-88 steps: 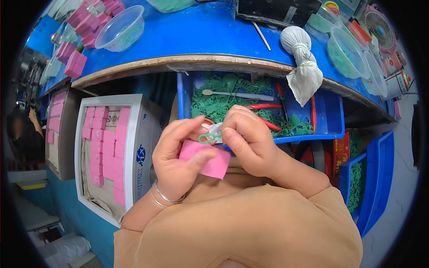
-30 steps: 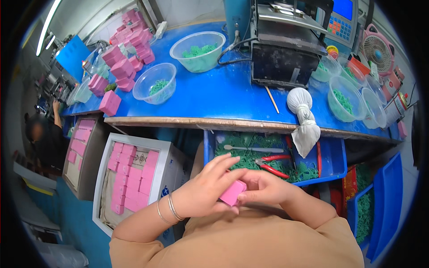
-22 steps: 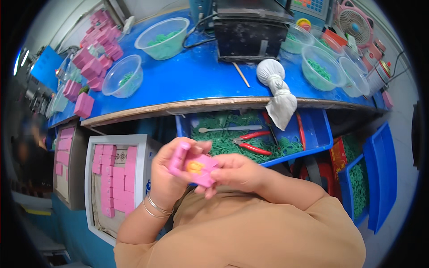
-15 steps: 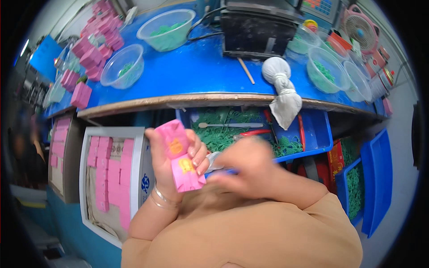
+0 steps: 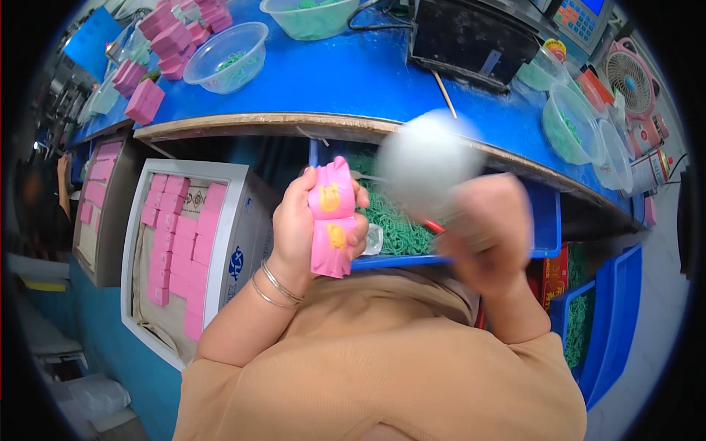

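My left hand is wrapped round a pink rubber mould. It lies folded out in two joined halves, each with a yellow patterned patch facing up. Closed and smeared by motion, my right hand grips a white cloth pouch with a round, stuffed head. The pouch hangs in the air over the blue tray, to the right of the mould. Green wax pieces fill the tray, and a red-handled tool shows partly under the pouch. A small clear plastic piece sits beside my left fingers.
A white-rimmed box of pink moulds stands at left. On the blue table are plastic bowls, stacked pink moulds, a black machine, a thin wooden stick and a pink fan. Blue trays stand at right.
My right hand has moved from beside the mould to the right and taken the white pouch off the table's edge. The mould is now held more upright. The whole view has shifted.
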`<state>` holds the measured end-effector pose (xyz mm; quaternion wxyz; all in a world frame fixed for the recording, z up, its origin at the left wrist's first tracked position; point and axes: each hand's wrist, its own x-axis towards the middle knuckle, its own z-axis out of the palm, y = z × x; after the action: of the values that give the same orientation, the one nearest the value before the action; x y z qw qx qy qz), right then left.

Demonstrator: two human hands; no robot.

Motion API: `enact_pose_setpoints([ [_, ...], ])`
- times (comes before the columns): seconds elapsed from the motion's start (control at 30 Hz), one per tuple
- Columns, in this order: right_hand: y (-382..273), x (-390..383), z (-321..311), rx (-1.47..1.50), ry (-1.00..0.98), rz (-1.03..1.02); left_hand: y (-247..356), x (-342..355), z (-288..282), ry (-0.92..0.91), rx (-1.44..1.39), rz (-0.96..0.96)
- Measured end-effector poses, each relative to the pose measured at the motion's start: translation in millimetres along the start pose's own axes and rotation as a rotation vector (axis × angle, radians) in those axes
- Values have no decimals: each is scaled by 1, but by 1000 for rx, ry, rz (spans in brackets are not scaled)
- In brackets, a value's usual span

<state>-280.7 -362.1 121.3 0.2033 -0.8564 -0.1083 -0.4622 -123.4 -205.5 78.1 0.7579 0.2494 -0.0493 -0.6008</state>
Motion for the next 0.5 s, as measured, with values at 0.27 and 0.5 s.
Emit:
enact_pose_setpoints([
  [0.27,-22,-11,14,404,433,280,12,-16,12,52,328,134],
  [0.5,-8,-27,19,201,-122,227,-8,-5,10,206,618,724],
])
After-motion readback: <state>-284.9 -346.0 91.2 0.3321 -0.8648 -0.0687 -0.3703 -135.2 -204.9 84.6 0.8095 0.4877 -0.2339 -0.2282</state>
